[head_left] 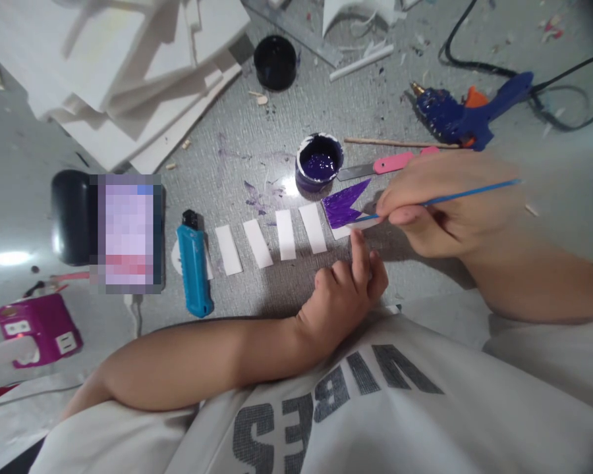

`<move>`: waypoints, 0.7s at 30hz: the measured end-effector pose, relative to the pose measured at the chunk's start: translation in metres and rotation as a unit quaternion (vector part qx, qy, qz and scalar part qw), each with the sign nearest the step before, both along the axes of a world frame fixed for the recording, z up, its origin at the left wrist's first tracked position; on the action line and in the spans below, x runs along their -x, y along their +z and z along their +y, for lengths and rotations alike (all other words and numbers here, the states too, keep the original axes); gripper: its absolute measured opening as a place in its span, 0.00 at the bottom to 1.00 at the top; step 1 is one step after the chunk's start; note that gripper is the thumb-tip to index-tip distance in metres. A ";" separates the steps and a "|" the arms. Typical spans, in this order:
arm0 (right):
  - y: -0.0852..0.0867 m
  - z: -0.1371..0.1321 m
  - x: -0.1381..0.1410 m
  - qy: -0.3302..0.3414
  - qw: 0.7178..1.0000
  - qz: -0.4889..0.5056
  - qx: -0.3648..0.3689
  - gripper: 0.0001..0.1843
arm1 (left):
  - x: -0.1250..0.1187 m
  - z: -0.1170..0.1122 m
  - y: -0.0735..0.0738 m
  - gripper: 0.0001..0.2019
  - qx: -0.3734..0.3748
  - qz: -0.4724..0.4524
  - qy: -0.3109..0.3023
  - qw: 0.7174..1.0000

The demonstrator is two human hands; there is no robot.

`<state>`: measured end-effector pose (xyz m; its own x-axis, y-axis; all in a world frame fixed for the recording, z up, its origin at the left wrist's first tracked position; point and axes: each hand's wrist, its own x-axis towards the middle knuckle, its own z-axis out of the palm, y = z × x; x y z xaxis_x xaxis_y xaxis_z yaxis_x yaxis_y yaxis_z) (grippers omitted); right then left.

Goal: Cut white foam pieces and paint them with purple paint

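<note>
My right hand (432, 204) is closed around a thin blue paintbrush (472, 191). The brush tip touches a white piece (343, 232), partly covered in wet-looking purple paint (343, 205) with jagged edges. From below, my left hand (348, 283) reaches in, its index fingertip at the piece's lower edge and the other fingers bent; it grips nothing. Just above the painted piece stands a small open pot of purple paint (319, 164). Several plain white strips lie in a row to the left, among them one strip (312, 227) beside the painted piece.
A blue box cutter (194, 266) lies left of the strips. Beyond my right hand are a pink-handled blade (393, 162), a wooden stick (400, 142) and a blue glue gun (467, 112). White sheets (128, 72), a black lid (275, 62), a phone (128, 234) and a purple power adapter (39, 329) surround the space.
</note>
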<state>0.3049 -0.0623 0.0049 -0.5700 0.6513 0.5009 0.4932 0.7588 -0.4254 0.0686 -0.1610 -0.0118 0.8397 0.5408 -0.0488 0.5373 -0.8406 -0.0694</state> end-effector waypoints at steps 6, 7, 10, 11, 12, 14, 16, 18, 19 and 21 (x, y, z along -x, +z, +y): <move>0.002 0.000 -0.001 0.017 1.000 0.008 0.014 0.18 | 0.000 0.001 0.001 0.24 0.021 0.018 0.001 1.000; 0.002 0.000 -0.002 0.028 0.999 0.000 0.020 0.17 | 0.000 0.001 0.001 0.24 0.013 0.020 0.001 1.000; 0.001 -0.001 -0.004 0.014 1.000 -0.006 0.017 0.15 | 0.000 0.000 0.000 0.24 0.013 0.021 0.002 1.000; 0.002 -0.001 -0.004 0.000 1.000 0.000 0.013 0.15 | -0.001 0.000 0.000 0.24 0.017 0.020 0.003 1.000; 0.002 -0.001 -0.005 -0.015 1.000 0.008 0.010 0.16 | -0.001 0.000 0.000 0.24 0.019 0.020 0.004 1.000; 0.002 -0.001 -0.005 -0.023 1.000 0.014 0.002 0.18 | -0.001 0.000 -0.001 0.23 0.003 0.018 0.002 1.000; 0.002 -0.001 -0.005 0.001 1.000 -0.003 -0.004 0.19 | 0.000 0.000 -0.001 0.22 -0.028 0.012 -0.001 1.000; 0.002 -0.001 -0.004 0.015 1.000 -0.026 -0.008 0.17 | 0.000 0.000 -0.001 0.22 -0.037 0.010 -0.002 0.999; 0.001 -0.001 -0.003 0.011 0.999 -0.028 -0.012 0.16 | 0.000 0.000 -0.001 0.22 -0.027 0.010 -0.002 1.000; 0.002 -0.002 -0.001 -0.021 0.999 -0.006 -0.022 0.17 | 0.000 0.000 0.000 0.23 0.006 0.013 0.001 1.000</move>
<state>0.3060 -0.0641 0.0065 -0.5485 0.6524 0.5230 0.5308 0.7550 -0.3850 0.0686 -0.1607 -0.0118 0.8370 0.5418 -0.0767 0.5372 -0.8403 -0.0731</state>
